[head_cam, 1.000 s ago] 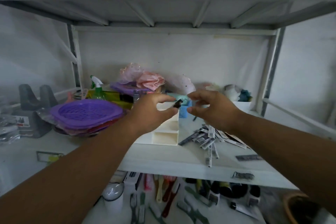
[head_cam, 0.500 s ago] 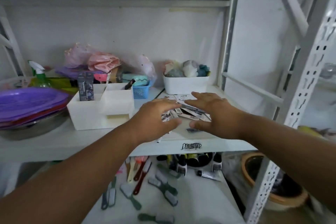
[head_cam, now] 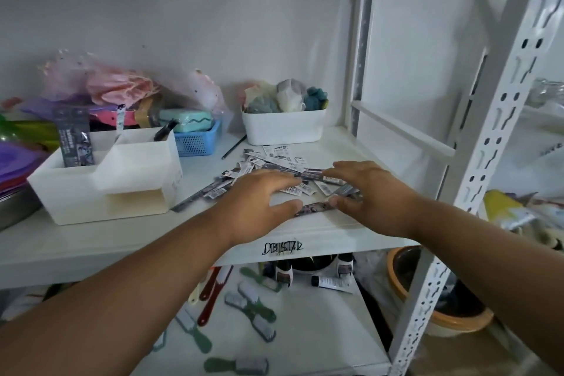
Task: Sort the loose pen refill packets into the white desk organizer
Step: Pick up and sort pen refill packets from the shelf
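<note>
A loose pile of pen refill packets [head_cam: 274, 162] lies on the white shelf, right of the white desk organizer [head_cam: 106, 183]. Dark packets [head_cam: 73, 143] stand in the organizer's back left compartment. My left hand [head_cam: 259, 201] and my right hand [head_cam: 369, 192] hover low over the near side of the pile, fingers spread. Both thumbs touch the ends of one dark packet [head_cam: 311, 209] by the shelf's front edge. The two index fingertips touch another dark packet [head_cam: 308, 174]. Neither hand has lifted anything.
A white bin of sponges [head_cam: 283, 131] and a blue basket [head_cam: 198, 142] stand behind the pile. Purple plates [head_cam: 12, 162] sit at far left. A perforated shelf upright [head_cam: 488, 168] rises on the right. Brushes [head_cam: 250, 305] lie on the lower shelf.
Both hands moved from the organizer, where the left pinched a dark packet, down and right to the loose pile. The left hand no longer holds that packet. The view swung right.
</note>
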